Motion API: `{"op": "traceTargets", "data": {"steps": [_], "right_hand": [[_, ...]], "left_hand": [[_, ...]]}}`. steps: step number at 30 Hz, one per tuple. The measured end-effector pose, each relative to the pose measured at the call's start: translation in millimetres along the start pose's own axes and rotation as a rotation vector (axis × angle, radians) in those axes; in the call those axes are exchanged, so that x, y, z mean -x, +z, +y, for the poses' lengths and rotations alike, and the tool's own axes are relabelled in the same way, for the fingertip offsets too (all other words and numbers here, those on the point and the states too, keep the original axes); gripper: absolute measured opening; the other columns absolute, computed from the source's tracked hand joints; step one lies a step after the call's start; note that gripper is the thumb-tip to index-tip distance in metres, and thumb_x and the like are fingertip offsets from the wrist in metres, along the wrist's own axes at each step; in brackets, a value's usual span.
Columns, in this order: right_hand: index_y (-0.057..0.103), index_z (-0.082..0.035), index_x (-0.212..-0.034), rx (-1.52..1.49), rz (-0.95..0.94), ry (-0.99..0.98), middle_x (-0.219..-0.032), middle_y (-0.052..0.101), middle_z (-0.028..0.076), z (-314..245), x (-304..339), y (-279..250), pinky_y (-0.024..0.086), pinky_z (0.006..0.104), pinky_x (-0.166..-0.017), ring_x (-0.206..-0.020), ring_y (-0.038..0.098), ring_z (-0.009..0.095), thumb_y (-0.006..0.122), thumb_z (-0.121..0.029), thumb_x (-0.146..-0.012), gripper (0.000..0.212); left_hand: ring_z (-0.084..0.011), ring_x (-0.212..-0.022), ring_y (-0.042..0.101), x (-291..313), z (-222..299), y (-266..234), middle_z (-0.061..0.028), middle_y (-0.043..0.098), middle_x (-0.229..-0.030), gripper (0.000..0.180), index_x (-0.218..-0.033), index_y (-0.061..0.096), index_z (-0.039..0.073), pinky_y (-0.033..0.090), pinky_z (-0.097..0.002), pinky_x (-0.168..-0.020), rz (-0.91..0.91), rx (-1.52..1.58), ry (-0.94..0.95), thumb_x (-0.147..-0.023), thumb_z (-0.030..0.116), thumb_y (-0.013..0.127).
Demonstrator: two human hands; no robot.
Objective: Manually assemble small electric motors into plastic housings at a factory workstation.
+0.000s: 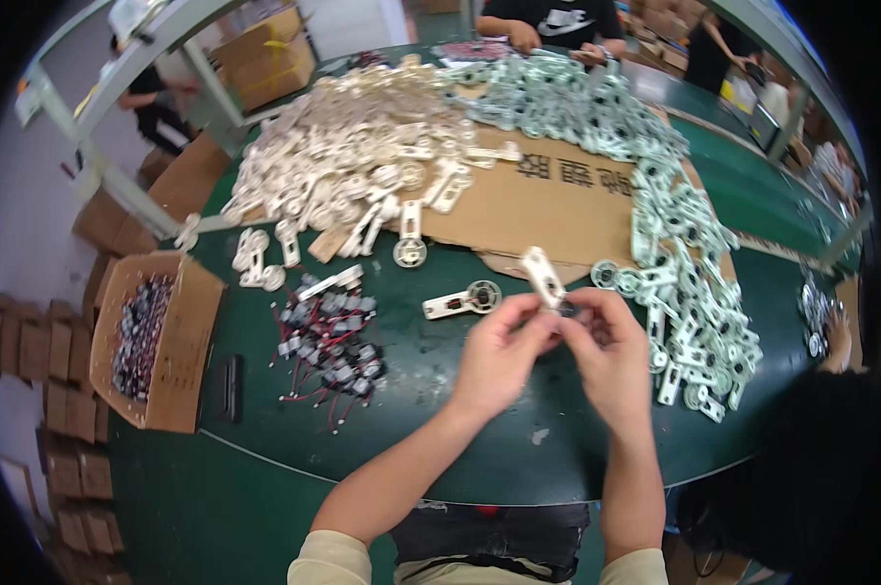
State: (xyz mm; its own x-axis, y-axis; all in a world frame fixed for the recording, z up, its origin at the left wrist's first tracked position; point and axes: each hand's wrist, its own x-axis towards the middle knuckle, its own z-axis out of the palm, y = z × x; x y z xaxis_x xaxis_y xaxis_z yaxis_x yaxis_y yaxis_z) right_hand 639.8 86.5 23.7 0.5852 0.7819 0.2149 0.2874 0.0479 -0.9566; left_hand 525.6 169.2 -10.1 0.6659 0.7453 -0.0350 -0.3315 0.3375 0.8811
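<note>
Just above the near part of the green table, my left hand (504,356) and my right hand (611,341) come together with fingers closed. Between them is a cream plastic housing (542,276), its long end pointing up and away. A dark part shows at its lower end, mostly hidden by my fingertips. Left of my hands lies a similar housing (463,300) with a round ring end and dark and reddish parts inside. Farther left is a heap of small grey motors (333,341) with red and black wires.
Cream housings (343,161) lie heaped at the far left on cardboard (538,210). Pale green ones (689,253) run along the far side and right. An open carton (189,341) of small wired parts stands left, beside a black object (230,387). Other people work around.
</note>
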Motion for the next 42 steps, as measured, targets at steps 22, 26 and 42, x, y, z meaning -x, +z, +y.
{"op": "traceTargets", "data": {"steps": [22,26,42], "right_hand": [[0.059,0.002,-0.117,-0.12,-0.228,0.168,-0.098,0.067,0.002,2,-14,-10,0.045,0.0189,-0.069,-0.081,0.058,0.005,0.063,-0.005,-0.098,0.021],[0.06,0.002,-0.113,-0.139,-0.238,0.208,-0.09,0.067,0.002,-2,-13,-15,0.045,0.0196,-0.065,-0.076,0.059,0.005,0.065,-0.007,-0.097,0.019],[0.061,0.002,-0.113,-0.184,-0.203,0.129,-0.091,0.07,0.006,21,-13,-14,0.053,0.0244,-0.069,-0.077,0.065,0.008,0.062,-0.011,-0.099,0.019]], "left_hand": [[-0.0099,-0.1,0.061,-6,4,-11,-0.0053,0.063,-0.111,0.036,-0.132,0.049,-0.001,0.051,-0.0261,-0.088,-0.142,-0.032,-0.058,-0.097,-0.002,0.058],[-0.0145,-0.106,0.063,-8,5,-14,-0.0079,0.065,-0.115,0.033,-0.133,0.051,0.002,0.052,-0.0307,-0.096,-0.24,0.044,-0.156,-0.1,0.006,0.058],[-0.0157,-0.089,0.067,-13,12,-9,-0.0108,0.069,-0.106,0.029,-0.126,0.052,0.003,0.057,-0.0285,-0.081,-0.128,-0.089,-0.169,-0.099,0.006,0.061]]}}
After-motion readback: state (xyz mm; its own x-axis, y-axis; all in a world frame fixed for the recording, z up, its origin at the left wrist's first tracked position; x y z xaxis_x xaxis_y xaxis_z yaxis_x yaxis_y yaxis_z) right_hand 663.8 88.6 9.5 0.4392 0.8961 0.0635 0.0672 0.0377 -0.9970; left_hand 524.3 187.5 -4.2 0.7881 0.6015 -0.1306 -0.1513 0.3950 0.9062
